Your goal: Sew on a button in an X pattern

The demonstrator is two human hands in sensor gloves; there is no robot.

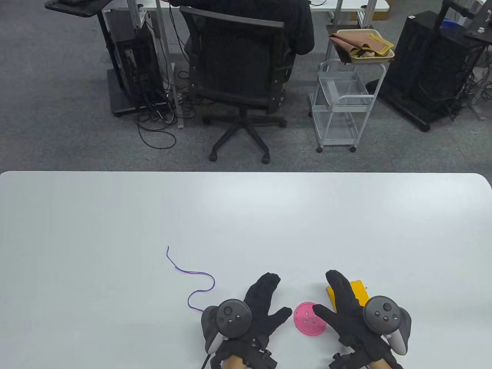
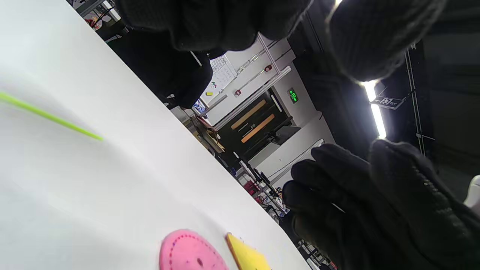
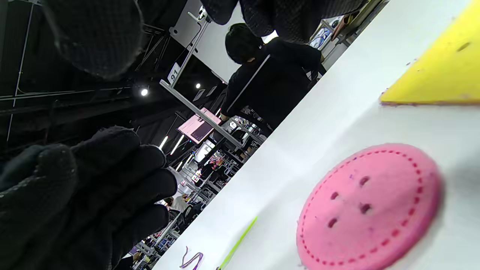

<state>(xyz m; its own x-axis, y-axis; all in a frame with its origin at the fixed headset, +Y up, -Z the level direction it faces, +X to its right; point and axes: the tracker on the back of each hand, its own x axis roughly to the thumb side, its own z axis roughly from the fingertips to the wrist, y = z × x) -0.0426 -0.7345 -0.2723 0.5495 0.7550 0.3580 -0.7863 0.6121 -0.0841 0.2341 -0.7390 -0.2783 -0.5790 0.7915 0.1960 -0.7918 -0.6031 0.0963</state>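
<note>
A round pink felt button (image 1: pixel 309 319) with several holes lies flat on the white table (image 1: pixel 246 215) between my hands; it also shows in the left wrist view (image 2: pixel 187 251) and the right wrist view (image 3: pixel 369 208). A yellow felt piece (image 1: pixel 360 289) lies partly under my right hand (image 1: pixel 338 303), which is open, its thumb at the button's right edge. My left hand (image 1: pixel 269 303) is open and empty, just left of the button. A purple thread (image 1: pixel 200 284) trails left from under my left hand. A green needle (image 2: pixel 48 116) lies on the table and also shows in the right wrist view (image 3: pixel 238 243).
Beyond the table's far edge stand an office chair (image 1: pixel 240 69) with a seated person, a white trolley (image 1: pixel 342 103) and computer stands. Both hands are near the table's front edge.
</note>
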